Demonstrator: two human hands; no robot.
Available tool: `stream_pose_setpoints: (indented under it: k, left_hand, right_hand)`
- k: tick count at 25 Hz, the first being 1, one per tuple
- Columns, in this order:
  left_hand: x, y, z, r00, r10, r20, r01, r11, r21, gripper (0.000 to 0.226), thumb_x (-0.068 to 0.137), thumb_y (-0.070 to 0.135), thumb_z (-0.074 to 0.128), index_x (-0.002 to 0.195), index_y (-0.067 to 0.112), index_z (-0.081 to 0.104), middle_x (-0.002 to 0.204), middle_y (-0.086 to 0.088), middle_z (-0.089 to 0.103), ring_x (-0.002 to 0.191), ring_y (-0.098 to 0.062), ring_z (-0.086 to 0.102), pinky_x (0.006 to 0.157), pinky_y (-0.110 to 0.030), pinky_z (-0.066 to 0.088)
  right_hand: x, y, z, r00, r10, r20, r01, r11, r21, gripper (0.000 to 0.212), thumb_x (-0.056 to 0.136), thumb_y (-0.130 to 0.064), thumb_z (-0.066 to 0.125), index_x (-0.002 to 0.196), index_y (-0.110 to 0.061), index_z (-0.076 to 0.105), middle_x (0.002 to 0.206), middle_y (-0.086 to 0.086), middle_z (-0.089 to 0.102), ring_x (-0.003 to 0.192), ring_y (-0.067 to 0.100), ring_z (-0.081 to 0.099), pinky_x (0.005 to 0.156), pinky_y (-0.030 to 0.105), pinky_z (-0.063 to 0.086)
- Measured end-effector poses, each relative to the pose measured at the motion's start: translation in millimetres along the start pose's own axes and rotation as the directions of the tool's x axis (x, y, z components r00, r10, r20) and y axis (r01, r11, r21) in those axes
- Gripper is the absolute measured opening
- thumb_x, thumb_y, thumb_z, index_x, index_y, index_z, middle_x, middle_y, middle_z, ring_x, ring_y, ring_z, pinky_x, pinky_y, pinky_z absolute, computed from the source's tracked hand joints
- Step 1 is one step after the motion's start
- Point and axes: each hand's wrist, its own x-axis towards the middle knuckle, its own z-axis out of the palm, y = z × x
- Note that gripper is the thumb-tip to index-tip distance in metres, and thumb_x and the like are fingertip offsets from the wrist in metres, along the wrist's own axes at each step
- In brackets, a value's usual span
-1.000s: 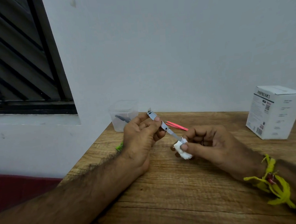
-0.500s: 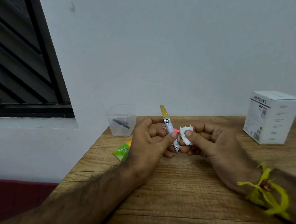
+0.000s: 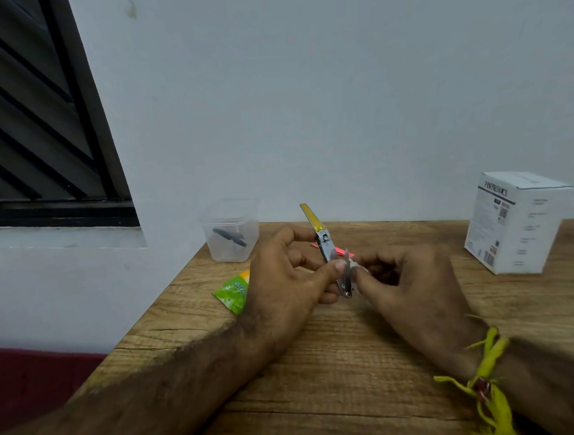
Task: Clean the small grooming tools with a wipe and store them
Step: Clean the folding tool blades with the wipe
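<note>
Holding the nail clipper [image 3: 328, 248] upright, your left hand [image 3: 283, 278] has it pinched low on the metal body, thumb across the front, the yellow-topped lever pointing up towards the wall. Your right hand [image 3: 412, 286] comes in at the lower end with its fingers curled; something pale sits at their tips, probably the wipe, but it is blurred and I cannot tell how firmly you have it. Both hands hover just above the desk [image 3: 324, 384].

Watch the grip. That thumb pinch is narrow and the metal may be damp, so a hard rub near the pivot could twist the clipper out and drop it on the wood. Mind the cutting edge too; dragging a fingertip along it could nick you or shred the wipe.

Beyond your hands lies a pink tool [image 3: 344, 252], half hidden, seemingly not yet cleaned. The clear container [image 3: 232, 234] near the wall already holds one dark tool [image 3: 229, 236]. It looks light, so a careless reach could tip it. A green sachet [image 3: 234, 290] lies by your left wrist.
</note>
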Motion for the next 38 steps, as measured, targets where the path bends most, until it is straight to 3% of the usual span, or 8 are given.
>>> stream_pose_setpoints:
  k: [6,13,18,23,29,34,36,38]
  left_hand:
    - [3,-1,-1,0.997,-0.056,0.054,0.060,0.995,-0.080,0.039,0.079,-0.003,0.078,0.113,0.006,0.060,0.077,-0.019,0.074,0.059,-0.024,0.073,0.055,-0.031,0.061]
    - [2,0,-2,0.995,-0.075,0.061,0.084,0.986,-0.147,0.037,0.077,-0.006,0.077,0.109,0.005,0.063,0.073,-0.014,0.075,0.061,-0.020,0.073,0.053,-0.027,0.059]
    - [0,-3,-2,0.994,-0.064,0.083,0.071,0.995,-0.076,0.043,0.077,-0.005,0.078,0.117,0.005,0.065,0.081,-0.019,0.076,0.067,-0.020,0.074,0.058,-0.027,0.060]
    - [0,0,5,0.995,-0.009,0.097,0.005,0.999,0.045,0.040,0.083,-0.001,0.076,0.119,0.012,0.066,0.085,-0.021,0.075,0.065,-0.018,0.070,0.054,-0.025,0.058]
    - [1,-2,1,0.989,0.008,0.149,-0.012,1.000,0.026,0.042,0.084,0.000,0.075,0.119,0.018,0.063,0.085,-0.016,0.074,0.061,-0.017,0.068,0.051,-0.024,0.054]
    - [2,-1,0,0.976,0.075,0.204,-0.108,0.982,0.154,0.037,0.084,0.004,0.076,0.117,0.019,0.067,0.080,-0.003,0.072,0.060,-0.011,0.066,0.053,-0.026,0.056]
    - [-1,1,-1,0.948,0.213,0.235,-0.286,0.895,0.341,0.042,0.085,0.006,0.076,0.122,0.024,0.067,0.079,0.004,0.072,0.062,-0.007,0.067,0.061,-0.027,0.059]
    - [-1,3,-4,0.877,0.345,0.334,-0.480,0.643,0.596,0.045,0.087,0.015,0.072,0.129,0.030,0.063,0.088,0.008,0.073,0.073,-0.007,0.067,0.071,-0.031,0.058]
  right_hand:
    - [1,4,0,0.964,-0.263,0.034,0.265,0.962,-0.060,0.024,0.082,-0.014,0.070,0.099,-0.029,0.079,0.069,-0.008,0.066,0.064,0.010,0.060,0.057,0.036,0.050]
    - [4,3,-3,0.885,-0.457,0.095,0.465,0.851,-0.244,0.023,0.082,-0.007,0.061,0.093,-0.019,0.076,0.069,-0.019,0.039,0.062,0.003,0.036,0.059,0.022,0.026]
    - [5,17,-3,0.854,-0.495,0.162,0.521,0.804,-0.287,0.021,0.086,-0.008,0.060,0.098,-0.016,0.076,0.072,-0.008,0.058,0.065,0.009,0.047,0.062,0.028,0.036]
    - [8,17,-6,0.989,-0.137,0.057,0.131,0.986,0.100,0.026,0.088,-0.010,0.071,0.107,-0.026,0.077,0.075,-0.009,0.072,0.067,0.007,0.064,0.063,0.024,0.051]
    - [15,16,-8,0.957,0.279,0.073,-0.287,0.893,0.346,0.018,0.089,-0.009,0.071,0.093,-0.024,0.079,0.068,0.000,0.072,0.057,0.010,0.064,0.049,0.027,0.047]
    - [20,11,-12,0.902,0.416,0.115,-0.419,0.776,0.471,0.016,0.087,-0.003,0.071,0.088,-0.017,0.079,0.075,0.009,0.074,0.053,0.011,0.061,0.048,0.028,0.041]
    - [22,10,-13,0.888,0.435,0.149,-0.452,0.765,0.459,0.017,0.088,-0.001,0.069,0.087,-0.014,0.079,0.079,0.012,0.074,0.056,0.010,0.061,0.048,0.029,0.042]
    - [24,10,-13,0.866,0.444,0.229,-0.499,0.739,0.453,0.012,0.088,-0.001,0.068,0.091,-0.008,0.077,0.082,0.013,0.071,0.057,0.010,0.061,0.046,0.028,0.043]
